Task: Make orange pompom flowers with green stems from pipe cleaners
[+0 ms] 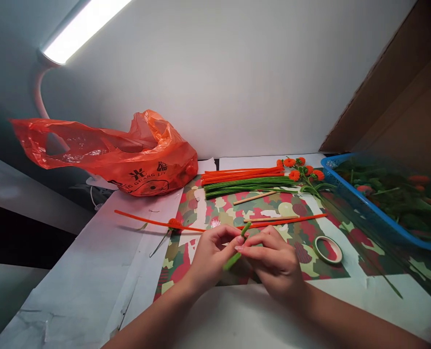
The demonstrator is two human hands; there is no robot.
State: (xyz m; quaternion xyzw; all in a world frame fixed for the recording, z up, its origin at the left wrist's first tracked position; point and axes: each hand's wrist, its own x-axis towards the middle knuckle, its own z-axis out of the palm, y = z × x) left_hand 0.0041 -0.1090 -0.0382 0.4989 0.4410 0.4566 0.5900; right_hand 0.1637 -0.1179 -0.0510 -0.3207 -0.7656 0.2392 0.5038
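Close together over the patterned sheet, both hands have their fingertips pinched at one spot. My left hand (215,249) is closed on a short green pipe cleaner (233,260), whose ends stick out above and below the fingers. Touching it from the other side, my right hand (275,257) pinches at the same green piece. A long orange pipe cleaner (146,221) runs off to the left behind my left hand; whether it is held or lying cannot be seen. Beside it is a small orange pipe-cleaner flower (174,224) with a thin wire stem.
Orange pipe cleaners (240,174) and green pipe cleaners (249,184) lie behind my hands, with wooden sticks (254,198) nearer. A tape roll (316,248) and a blue basket (378,220) are on the right, orange flowers (294,175) beside it. An orange plastic bag (153,169) stands left.
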